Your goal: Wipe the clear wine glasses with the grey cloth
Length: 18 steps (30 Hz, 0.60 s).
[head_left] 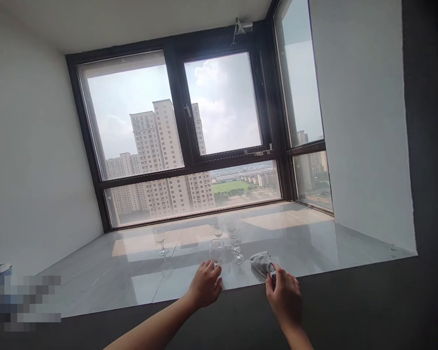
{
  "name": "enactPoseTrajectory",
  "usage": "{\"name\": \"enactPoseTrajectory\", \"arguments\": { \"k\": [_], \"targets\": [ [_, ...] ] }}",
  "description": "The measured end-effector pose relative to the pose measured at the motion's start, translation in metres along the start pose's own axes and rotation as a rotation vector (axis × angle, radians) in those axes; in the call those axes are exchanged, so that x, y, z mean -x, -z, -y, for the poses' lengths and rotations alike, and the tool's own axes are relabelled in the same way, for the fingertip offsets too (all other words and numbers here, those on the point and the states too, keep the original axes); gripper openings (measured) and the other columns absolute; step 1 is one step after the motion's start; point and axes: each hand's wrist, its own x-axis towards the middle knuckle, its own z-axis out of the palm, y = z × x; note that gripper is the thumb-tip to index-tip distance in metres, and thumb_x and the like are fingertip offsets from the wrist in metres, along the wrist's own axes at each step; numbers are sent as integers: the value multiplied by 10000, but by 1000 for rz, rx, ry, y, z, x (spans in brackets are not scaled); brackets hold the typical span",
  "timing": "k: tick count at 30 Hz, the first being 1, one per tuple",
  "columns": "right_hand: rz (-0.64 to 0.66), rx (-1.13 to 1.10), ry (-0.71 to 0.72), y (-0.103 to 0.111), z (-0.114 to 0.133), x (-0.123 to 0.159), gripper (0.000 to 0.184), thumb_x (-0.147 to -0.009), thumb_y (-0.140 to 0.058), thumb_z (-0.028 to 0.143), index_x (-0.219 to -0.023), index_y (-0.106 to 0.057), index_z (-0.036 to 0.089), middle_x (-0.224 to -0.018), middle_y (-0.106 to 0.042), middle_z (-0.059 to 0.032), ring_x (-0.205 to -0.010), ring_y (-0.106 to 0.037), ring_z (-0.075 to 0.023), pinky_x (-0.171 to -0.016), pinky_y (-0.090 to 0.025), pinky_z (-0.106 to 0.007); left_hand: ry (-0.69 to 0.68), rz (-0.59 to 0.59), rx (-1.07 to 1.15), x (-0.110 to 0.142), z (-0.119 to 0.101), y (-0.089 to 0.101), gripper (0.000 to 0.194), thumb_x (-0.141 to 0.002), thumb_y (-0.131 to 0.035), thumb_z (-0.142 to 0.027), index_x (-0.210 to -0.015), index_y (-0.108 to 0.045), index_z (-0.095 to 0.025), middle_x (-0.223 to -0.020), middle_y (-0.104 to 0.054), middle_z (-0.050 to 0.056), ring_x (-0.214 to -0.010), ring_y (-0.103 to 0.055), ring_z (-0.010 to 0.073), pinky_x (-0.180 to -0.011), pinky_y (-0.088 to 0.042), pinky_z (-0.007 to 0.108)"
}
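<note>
left hand [206, 284] pinching a stemmed glass [216, 250], right hand [284, 293] pinching a grey cloth [261, 264], other glasses [237, 240] beyond

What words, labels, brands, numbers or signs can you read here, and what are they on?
None can be read.
Glass at the left hand: no lettering visible.
Cloth in the right hand: none visible.
Buildings outside: too small to read any.
Left edge: partly pixelated, nothing readable.
</note>
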Motion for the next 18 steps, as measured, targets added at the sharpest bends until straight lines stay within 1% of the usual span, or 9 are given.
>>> {"name": "enactPoseTrajectory", "arguments": {
  "k": [6,11,18],
  "targets": [
    [24,1,-12,0,0,0,238,-952,-474,285,-1151,-541,173,-878,-661,-67,-802,-607,-221,-935,-417,-418,-14,7,16,-1,1,0,82,-881,-473,-221,-956,-506,-219,-1043,-598,91,-987,-529,253,-862,-441,379],
    [6,-5,-7,-1,-1,1,251,-954,-471,302,-1152,-546,168,-883,-659,-78,-804,-597,-224,-919,-415,-410,-6,12,21,-1,0,2,80,-888,-468,-236,-960,-499,-218,-1038,-598,89,-954,-531,245,-829,-443,366],
    [6,12,8,-2,-2,2,247,-950,-468,297,-1151,-533,170,-892,-666,-74,-804,-603,-223,-920,-419,-409,-7,25,29,-1,-1,5,75,-864,-495,-233,-937,-484,-224,-1038,-596,82,-964,-528,246,-829,-443,364]
  ]
}}
